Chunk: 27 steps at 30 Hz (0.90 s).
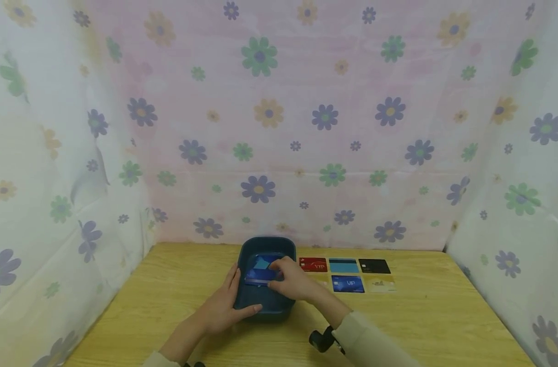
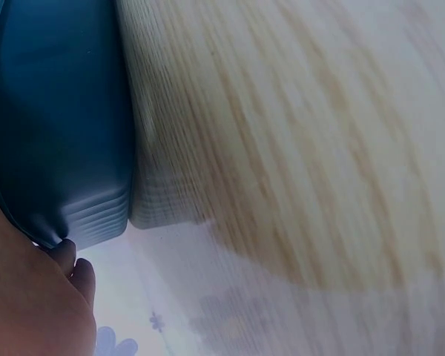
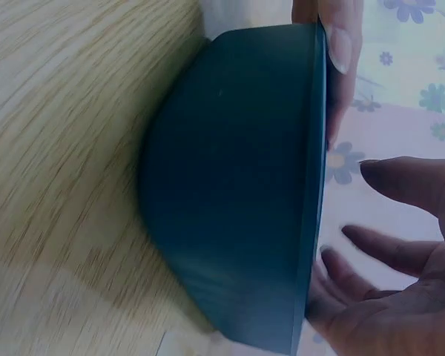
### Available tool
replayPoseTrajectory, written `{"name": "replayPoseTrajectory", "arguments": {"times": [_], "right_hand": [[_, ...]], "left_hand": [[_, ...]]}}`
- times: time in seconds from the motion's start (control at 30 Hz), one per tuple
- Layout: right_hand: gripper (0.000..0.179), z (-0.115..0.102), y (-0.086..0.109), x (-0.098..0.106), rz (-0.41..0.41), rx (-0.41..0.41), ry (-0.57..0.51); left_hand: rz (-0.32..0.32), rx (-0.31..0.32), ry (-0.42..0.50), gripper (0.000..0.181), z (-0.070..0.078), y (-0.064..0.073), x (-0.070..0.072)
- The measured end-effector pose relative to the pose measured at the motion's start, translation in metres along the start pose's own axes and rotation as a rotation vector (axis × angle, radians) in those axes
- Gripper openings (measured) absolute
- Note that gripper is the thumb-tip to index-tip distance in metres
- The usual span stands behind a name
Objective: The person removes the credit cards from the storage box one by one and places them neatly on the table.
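A dark teal plastic basin [image 1: 266,302] sits on the wooden table. My left hand [image 1: 220,309] holds it at the left, with the fingers along the outer wall and the thumb over the near rim. Inside lie several blue cards [image 1: 259,276], overlapping; exactly how many I cannot tell. My right hand [image 1: 295,280] reaches over the right rim, fingertips just above the cards. In the right wrist view its thumb [image 3: 404,182] stands apart from the fingers, and no card shows between them. The basin's wall hides the cards there.
Right of the basin, two rows of cards lie flat: a red VIP card [image 1: 313,264], a light blue striped card [image 1: 344,265], a black card [image 1: 374,266], a blue VIP card [image 1: 348,284], a gold card [image 1: 380,283] and one partly hidden. Flowered cloth [image 1: 288,127] surrounds the table.
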State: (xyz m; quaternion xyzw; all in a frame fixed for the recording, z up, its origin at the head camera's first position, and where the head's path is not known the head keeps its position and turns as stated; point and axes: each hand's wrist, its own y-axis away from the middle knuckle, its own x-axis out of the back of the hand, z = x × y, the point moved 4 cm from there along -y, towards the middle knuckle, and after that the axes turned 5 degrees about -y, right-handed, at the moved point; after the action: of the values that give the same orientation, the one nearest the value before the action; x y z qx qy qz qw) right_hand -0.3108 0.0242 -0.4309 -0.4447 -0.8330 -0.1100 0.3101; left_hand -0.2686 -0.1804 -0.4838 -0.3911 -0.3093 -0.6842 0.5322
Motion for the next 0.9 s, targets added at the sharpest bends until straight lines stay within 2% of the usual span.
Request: {"name": "replayPoseTrajectory", "arguments": {"times": [0.2, 0.43, 0.63, 0.9], "right_hand": [[0.062, 0.000, -0.013, -0.016, 0.030, -0.106, 0.046], [0.079, 0.002, -0.023, -0.028, 0.102, -0.190, 0.003], [0.079, 0.013, -0.032, -0.037, 0.140, -0.265, -0.004], [0.072, 0.015, -0.035, -0.042, 0.189, -0.261, 0.064]], "left_hand": [[0.002, 0.000, -0.005, 0.118, -0.001, -0.001, -0.002], [0.004, 0.002, 0.009, 0.117, -0.002, -0.001, 0.000], [0.001, 0.007, 0.005, 0.117, -0.003, -0.002, -0.001], [-0.014, 0.024, 0.010, 0.118, -0.004, -0.002, -0.003]]}}
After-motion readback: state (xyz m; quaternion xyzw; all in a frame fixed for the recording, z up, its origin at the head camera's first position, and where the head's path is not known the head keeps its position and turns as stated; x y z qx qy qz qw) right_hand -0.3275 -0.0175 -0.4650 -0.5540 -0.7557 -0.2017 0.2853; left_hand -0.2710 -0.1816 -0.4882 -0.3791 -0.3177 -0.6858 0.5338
